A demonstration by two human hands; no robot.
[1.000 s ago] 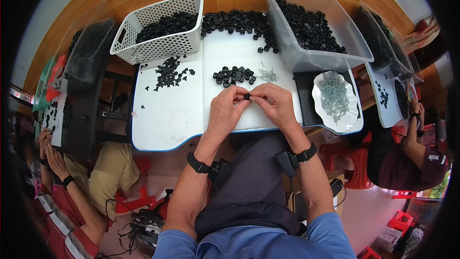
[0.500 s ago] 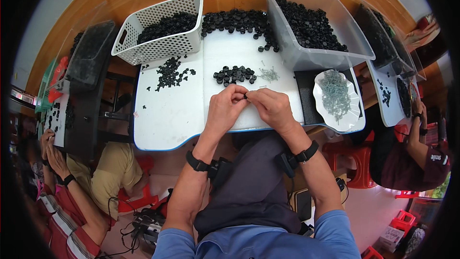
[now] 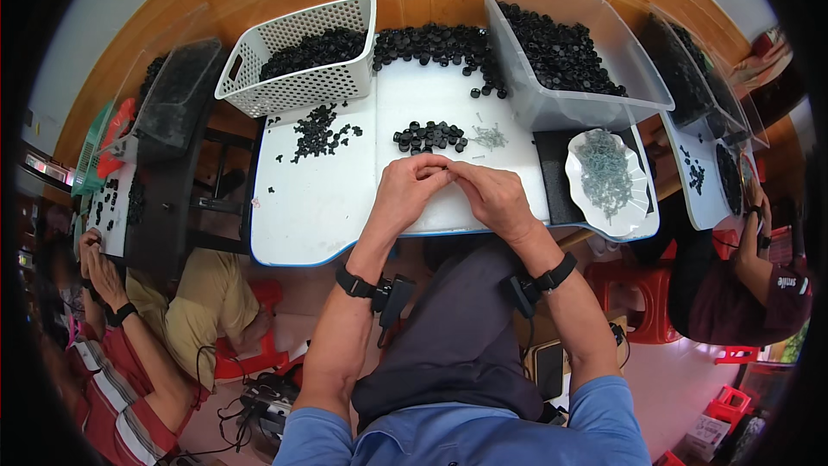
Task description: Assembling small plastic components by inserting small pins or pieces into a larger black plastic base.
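My left hand (image 3: pixel 404 192) and my right hand (image 3: pixel 498 200) meet at the fingertips above the front of the white tabletop (image 3: pixel 302 216). Both are closed in a pinch, and whatever lies between the fingers is hidden. Just beyond them is a small heap of round black knobs (image 3: pixel 429 136). To its right lie loose thin metal screws (image 3: pixel 490 136). Farther left, small black branched pieces (image 3: pixel 316 133) are scattered on the white surface. A white scalloped dish (image 3: pixel 639 200) full of screws stands to the right of my right hand.
A white perforated basket (image 3: pixel 297 93) and a translucent tub (image 3: pixel 595 110), both holding black parts, stand at the back. Between them spreads a larger pile of black knobs (image 3: pixel 431 41). Co-workers sit at neighbouring tables, one person's hand (image 3: pixel 105 280) showing left, another's arm (image 3: pixel 753 246) right.
My fingertips have drawn closer together, and the small black piece that showed between them is now hidden. The whole view has shifted slightly.
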